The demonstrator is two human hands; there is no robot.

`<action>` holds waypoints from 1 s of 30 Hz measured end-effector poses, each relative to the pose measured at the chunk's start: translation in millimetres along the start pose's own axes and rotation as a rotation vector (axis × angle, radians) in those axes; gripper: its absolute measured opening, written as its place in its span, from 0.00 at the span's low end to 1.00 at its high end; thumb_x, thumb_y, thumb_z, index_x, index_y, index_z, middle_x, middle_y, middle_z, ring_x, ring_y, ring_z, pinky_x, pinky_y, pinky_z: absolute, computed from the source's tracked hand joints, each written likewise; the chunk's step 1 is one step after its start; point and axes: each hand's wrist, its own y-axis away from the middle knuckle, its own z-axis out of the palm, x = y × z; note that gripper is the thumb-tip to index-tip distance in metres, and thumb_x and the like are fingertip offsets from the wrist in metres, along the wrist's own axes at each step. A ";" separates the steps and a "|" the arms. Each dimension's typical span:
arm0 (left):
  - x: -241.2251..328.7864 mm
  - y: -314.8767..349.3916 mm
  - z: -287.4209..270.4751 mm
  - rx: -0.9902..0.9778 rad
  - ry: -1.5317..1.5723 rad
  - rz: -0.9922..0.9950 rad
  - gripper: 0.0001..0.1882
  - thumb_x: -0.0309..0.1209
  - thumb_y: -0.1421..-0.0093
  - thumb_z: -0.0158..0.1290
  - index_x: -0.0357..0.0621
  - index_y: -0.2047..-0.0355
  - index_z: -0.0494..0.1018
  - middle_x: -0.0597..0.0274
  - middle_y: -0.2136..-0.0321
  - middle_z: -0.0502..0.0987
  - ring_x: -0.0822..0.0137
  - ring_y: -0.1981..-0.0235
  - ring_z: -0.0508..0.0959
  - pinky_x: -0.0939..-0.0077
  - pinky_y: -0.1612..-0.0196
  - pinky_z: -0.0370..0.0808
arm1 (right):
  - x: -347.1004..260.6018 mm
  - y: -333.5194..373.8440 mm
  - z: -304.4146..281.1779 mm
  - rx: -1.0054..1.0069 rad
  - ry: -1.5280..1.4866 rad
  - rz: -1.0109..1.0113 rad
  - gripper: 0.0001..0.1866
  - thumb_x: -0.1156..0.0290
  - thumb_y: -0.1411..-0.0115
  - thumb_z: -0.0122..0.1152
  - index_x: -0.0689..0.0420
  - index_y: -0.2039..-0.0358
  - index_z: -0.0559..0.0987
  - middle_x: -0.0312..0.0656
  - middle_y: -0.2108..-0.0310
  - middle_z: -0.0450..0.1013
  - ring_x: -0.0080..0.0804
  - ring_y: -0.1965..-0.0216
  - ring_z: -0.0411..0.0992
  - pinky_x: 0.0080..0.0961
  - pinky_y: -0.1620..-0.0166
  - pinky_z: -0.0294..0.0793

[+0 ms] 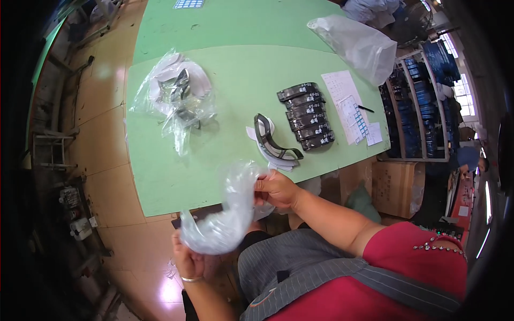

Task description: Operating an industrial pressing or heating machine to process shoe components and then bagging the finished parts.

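Head view shows a clear plastic bag [227, 214] stretched between both hands just in front of the near edge of the green table [160, 182], over the lap. The bag is held at its two ends, apparently so that it stays spread out and off the table surface. The right hand [276, 188] is closed on the upper end of the bag, with thumb and fingers [263, 183] pinched narrowly together on the film. The left hand [188, 259] is seen lower and nearer, palm up, its fingers curled around the bag's lower end; how tightly they are closed cannot be told, since the crumpled plastic covers them.

On the table, just beyond the right hand, a curved dark band [273, 140] is laid on a small pile of white cards [267, 147], within easy reach. To its right, a neat row of dark folded bands [308, 115] is arranged side by side, as if sorted. Further right, printed sheets [345, 101] and a pen [366, 109] are kept clear of the working area. To the far left a crumpled clear bag with dark parts [176, 93] is set, and at the far right corner another plastic bag [356, 45] is lying.
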 end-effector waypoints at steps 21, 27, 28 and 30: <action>-25.5 13.1 47.6 0.497 -1.079 0.124 0.16 0.18 0.46 0.47 0.37 0.56 0.69 0.61 0.60 0.72 0.72 0.60 0.71 0.78 0.56 0.70 | -48.2 -3.8 -46.8 0.648 1.333 -0.376 0.37 0.47 0.54 0.65 0.64 0.52 0.69 0.55 0.55 0.69 0.49 0.52 0.66 0.38 0.48 0.64; 77.3 27.5 101.6 0.797 -1.330 0.940 0.27 0.14 0.44 0.46 0.38 0.43 0.58 0.50 0.44 0.60 0.63 0.51 0.68 0.73 0.49 0.68 | -53.1 -5.5 -90.4 0.651 1.600 -0.047 0.35 0.51 0.57 0.66 0.64 0.55 0.71 0.51 0.54 0.68 0.46 0.51 0.66 0.37 0.49 0.65; 77.9 27.2 107.3 0.783 -1.371 0.988 0.28 0.14 0.45 0.46 0.38 0.43 0.57 0.50 0.44 0.59 0.63 0.51 0.68 0.74 0.50 0.69 | -50.7 -6.4 -94.0 0.608 1.620 -0.063 0.31 0.54 0.57 0.65 0.64 0.58 0.73 0.51 0.56 0.69 0.45 0.53 0.67 0.36 0.51 0.67; 68.6 14.6 114.1 0.703 -1.401 0.996 0.30 0.14 0.45 0.46 0.38 0.41 0.54 0.49 0.44 0.58 0.63 0.52 0.69 0.75 0.52 0.69 | -49.2 -9.5 -85.5 0.665 1.518 -0.134 0.29 0.56 0.57 0.65 0.64 0.60 0.73 0.51 0.58 0.69 0.45 0.55 0.68 0.35 0.53 0.68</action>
